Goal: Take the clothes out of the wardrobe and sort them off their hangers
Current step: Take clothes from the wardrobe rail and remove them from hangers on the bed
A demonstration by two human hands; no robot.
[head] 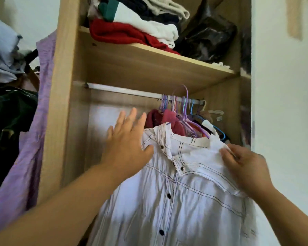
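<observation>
- Holding the white shirt [185, 183] out in front of the wardrobe [60, 103], we are pinching its right shoulder with our right hand [245, 166]. The fingers [228, 153] are curling into a fold of cloth, which seems to be bearing the garment's weight.
- Our left hand [126, 141] is lying flat and spread, its fingers [132, 118] straight and gripping nothing. Only the thumb is touching the shirt just beside the collar, and we judge it is steadying that side so the shirt is hanging square.
- One purple hook [184, 91] is standing above the rail [124, 91] while the others are sitting on it. We are taking it for the shirt's own hanger, lifted free, though the collar is hiding whether the hanger is inside the shirt.
- The remaining hangers [178, 105] are crowding the right end of the rail, and the red garments [165, 119] are hanging just behind the shirt's collar. Those hooks and sleeves could be snagging the shirt as it is coming out.
- Above, the shelf [149, 55] is carrying a folded stack [132, 29] and a black bag [208, 38], well apart from our hands.
- A lilac garment [41, 121] is draping over the wardrobe's left side, near our left arm, with more clothes [4, 50] piling up at the far left.
</observation>
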